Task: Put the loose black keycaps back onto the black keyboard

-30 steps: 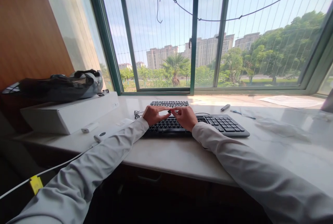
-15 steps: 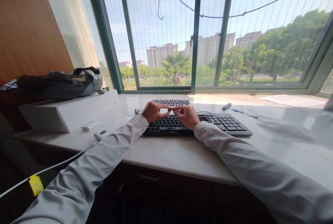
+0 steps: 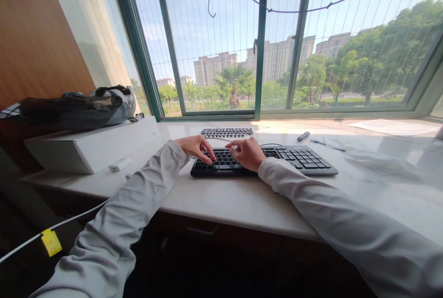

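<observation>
A black full-size keyboard lies on the white counter under my hands. My left hand is over its left end, fingers curved down and apart, the fingertips close to or touching the lower-left keys. I see nothing held in it. Above the middle keys, my right hand has its thumb and index finger drawn together, pointing left. Whatever is between those fingertips, if anything, is too small to make out. Behind the keyboard sit rows of small black keys. The middle keys are partly hidden by my right hand.
A white box with a black bag on top stands at the left. Near it is a small white object. Behind the keyboard's right end lie a grey stick-like object and a pen. Paper lies by the window.
My hands were together over the keyboard with a small dark piece between their fingertips. My left hand has moved left and down to the keys; my right hand has stayed nearly in place.
</observation>
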A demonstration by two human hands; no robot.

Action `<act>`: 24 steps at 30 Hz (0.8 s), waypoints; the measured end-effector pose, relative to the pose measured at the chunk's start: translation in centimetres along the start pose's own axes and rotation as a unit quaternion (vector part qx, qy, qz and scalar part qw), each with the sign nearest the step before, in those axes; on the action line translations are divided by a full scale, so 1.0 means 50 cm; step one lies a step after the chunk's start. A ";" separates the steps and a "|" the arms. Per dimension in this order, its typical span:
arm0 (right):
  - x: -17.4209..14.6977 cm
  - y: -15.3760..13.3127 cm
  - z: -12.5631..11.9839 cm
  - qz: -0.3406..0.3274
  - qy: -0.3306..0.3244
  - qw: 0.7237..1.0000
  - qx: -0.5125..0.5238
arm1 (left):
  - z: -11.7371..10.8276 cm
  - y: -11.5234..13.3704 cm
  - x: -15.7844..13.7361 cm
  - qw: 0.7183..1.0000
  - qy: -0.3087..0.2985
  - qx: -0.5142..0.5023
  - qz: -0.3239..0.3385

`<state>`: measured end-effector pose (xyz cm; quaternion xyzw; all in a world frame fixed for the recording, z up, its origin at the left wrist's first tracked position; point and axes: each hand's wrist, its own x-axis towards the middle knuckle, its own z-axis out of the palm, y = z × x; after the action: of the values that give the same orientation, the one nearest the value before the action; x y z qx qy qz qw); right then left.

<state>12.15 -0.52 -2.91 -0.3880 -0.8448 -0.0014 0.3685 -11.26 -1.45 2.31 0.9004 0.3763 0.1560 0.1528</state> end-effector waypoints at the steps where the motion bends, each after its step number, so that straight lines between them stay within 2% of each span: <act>1: 0.000 0.000 0.001 -0.002 -0.003 1.000 -0.004 | -0.001 -0.001 -0.001 0.999 -0.047 -0.015 -0.005; 3: 0.000 -0.001 0.002 -0.004 -0.009 1.000 -0.009 | -0.003 -0.005 -0.001 0.994 -0.101 -0.045 -0.016; 19: -0.003 -0.007 -0.002 -0.018 -0.022 1.000 -0.008 | 0.011 -0.018 0.007 0.990 -0.122 -0.066 -0.021; 24: -0.005 -0.014 -0.005 -0.044 -0.031 0.999 -0.005 | 0.012 -0.019 0.006 0.990 -0.120 -0.067 -0.020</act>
<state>11.97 -1.26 -2.67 -0.3521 -0.8720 -0.0095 0.3400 -11.43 -0.68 1.45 0.8929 0.3615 0.0681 0.2597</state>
